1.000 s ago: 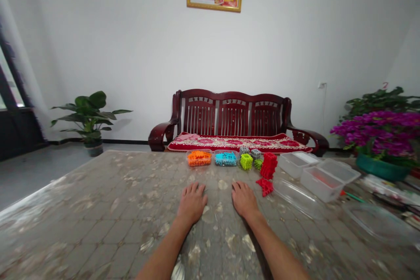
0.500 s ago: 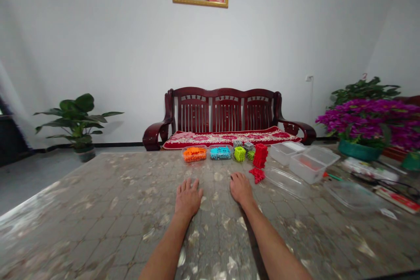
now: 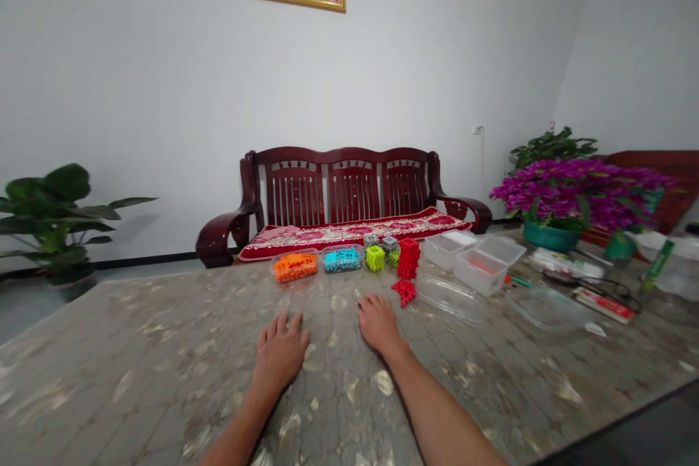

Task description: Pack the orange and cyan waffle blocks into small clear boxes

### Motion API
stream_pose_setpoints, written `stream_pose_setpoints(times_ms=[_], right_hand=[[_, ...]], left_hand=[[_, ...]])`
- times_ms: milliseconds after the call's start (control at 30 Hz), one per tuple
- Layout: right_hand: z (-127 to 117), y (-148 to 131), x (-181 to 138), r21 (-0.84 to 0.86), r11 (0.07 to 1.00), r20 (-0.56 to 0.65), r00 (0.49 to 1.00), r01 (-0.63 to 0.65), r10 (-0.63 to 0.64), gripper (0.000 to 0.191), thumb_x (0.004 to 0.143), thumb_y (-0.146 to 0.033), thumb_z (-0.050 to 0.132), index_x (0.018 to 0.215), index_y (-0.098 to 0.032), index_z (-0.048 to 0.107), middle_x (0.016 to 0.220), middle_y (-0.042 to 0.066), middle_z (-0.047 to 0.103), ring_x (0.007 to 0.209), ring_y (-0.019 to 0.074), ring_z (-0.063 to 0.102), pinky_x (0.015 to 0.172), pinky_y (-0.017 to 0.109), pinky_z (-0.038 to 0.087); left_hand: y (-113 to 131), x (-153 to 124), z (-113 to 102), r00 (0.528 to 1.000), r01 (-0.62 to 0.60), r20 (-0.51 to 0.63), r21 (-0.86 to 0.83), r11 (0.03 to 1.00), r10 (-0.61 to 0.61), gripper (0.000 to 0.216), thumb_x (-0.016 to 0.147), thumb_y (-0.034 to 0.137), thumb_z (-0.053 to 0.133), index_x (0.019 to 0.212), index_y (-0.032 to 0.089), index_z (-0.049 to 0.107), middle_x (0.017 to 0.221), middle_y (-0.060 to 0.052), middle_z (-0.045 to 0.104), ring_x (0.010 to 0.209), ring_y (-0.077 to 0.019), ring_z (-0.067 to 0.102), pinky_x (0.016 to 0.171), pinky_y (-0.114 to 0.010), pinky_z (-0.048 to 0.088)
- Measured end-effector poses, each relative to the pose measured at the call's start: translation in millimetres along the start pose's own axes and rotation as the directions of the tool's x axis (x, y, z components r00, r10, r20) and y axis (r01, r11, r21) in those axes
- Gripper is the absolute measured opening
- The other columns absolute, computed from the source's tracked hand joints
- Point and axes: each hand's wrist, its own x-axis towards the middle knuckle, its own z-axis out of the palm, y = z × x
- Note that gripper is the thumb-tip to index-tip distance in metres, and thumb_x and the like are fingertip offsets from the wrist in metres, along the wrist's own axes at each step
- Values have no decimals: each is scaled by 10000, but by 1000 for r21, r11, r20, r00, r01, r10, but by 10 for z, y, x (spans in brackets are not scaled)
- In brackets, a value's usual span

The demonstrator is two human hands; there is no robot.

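Note:
My left hand (image 3: 282, 351) lies palm down on the patterned tablecloth (image 3: 164, 378), fingers stretched out and a little spread, holding nothing. To its right, my right hand (image 3: 378, 322) rests on the cloth with its fingers curled under; nothing shows in it. Just beyond the right hand is a flat red lattice piece (image 3: 405, 293), apart from it. Behind that stands a red block (image 3: 408, 258). Green block (image 3: 375, 258) and grey blocks (image 3: 371, 241) sit to its left. Farther left are clear tubs of blue pieces (image 3: 342, 258) and orange pieces (image 3: 295, 265).
On the right lie a clear lid (image 3: 448, 298), an open plastic box (image 3: 480, 273), another box (image 3: 445, 251) and a second lid (image 3: 546, 308). Beyond are glasses (image 3: 617, 290), a red-and-white box (image 3: 603, 304) and purple flowers (image 3: 579, 193). A wooden bench (image 3: 349, 189) stands behind the table.
The view has turned to the right, so the room and table things sit farther left in the picture. Both hands stay resting on the cloth; no object has visibly moved.

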Motion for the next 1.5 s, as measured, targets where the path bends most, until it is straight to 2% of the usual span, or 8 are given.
stream_pose_setpoints(times_ms=[167, 300, 533, 800, 1000, 1200, 1300, 1500], right_hand=[[-28, 1, -51, 89, 995, -10, 999, 39, -38, 299, 886, -131, 502, 1048, -247, 725, 1139, 43, 725, 1095, 195, 610, 953, 294, 419], [-43, -34, -86, 138, 988, -37, 998, 64, -60, 356, 823, -51, 514, 1024, -236, 743, 1040, 36, 752, 1030, 174, 647, 930, 259, 440], [-62, 59, -85, 271, 960, -244, 970, 72, -4, 421, 765, 10, 490, 966, -243, 759, 966, 33, 764, 956, 182, 678, 883, 279, 478], [-131, 248, -65, 197, 980, -303, 949, -21, 81, 422, 791, -9, 483, 1045, -219, 746, 1024, 54, 756, 1008, 207, 658, 936, 319, 469], [-185, 443, -33, 154, 975, -374, 903, -163, 210, 432, 781, -10, 476, 1049, -215, 746, 1068, 66, 746, 1037, 215, 638, 958, 335, 455], [-200, 540, -48, 93, 978, -386, 899, -187, 208, 416, 790, -19, 486, 1047, -234, 733, 1100, 35, 737, 1062, 205, 606, 960, 320, 422], [-298, 642, -67, 54, 955, -450, 847, -292, 284, 411, 826, -62, 490, 1127, -238, 709, 1208, 42, 703, 1123, 227, 568, 960, 345, 404], [-527, 970, -161, -22, 801, -554, 674, -599, 489, 494, 830, -108, 509, 1305, -202, 607, 1390, 96, 581, 1245, 263, 483, 995, 376, 371]], left_hand=[[-44, 18, 56, 999, -31, 14, 45, 999, 30, 496, 974, 375, 383, 1424, 227, 527, 1489, -149, 510, 1395, -333, 435, 1104, -483, 336], [-33, 6, 14, 993, -96, 66, 14, 995, 95, 491, 969, 348, 397, 1436, 258, 519, 1512, -117, 498, 1404, -314, 433, 1137, -507, 304], [-25, -9, -56, 986, -120, 105, -56, 991, 126, 484, 962, 313, 411, 1425, 251, 538, 1521, -109, 496, 1417, -296, 428, 1161, -494, 286], [-65, -7, -67, 974, -176, 117, -152, 972, 195, 469, 961, 283, 397, 1396, 237, 569, 1515, -100, 508, 1418, -271, 434, 1176, -470, 280], [-48, -20, -54, 975, -183, 100, -161, 970, 200, 474, 955, 268, 403, 1401, 241, 564, 1510, -105, 511, 1416, -282, 435, 1174, -488, 277], [-35, -22, -88, 975, -185, 91, -159, 970, 201, 463, 956, 265, 405, 1385, 250, 578, 1491, -101, 529, 1395, -272, 455, 1162, -477, 288], [-31, -16, -103, 972, -190, 108, -151, 970, 207, 466, 963, 267, 392, 1395, 250, 566, 1491, -97, 529, 1400, -265, 448, 1163, -475, 283], [-52, -1, -39, 971, -206, 102, -109, 973, 217, 464, 967, 277, 395, 1399, 255, 561, 1496, -98, 521, 1387, -266, 461, 1154, -471, 294]])
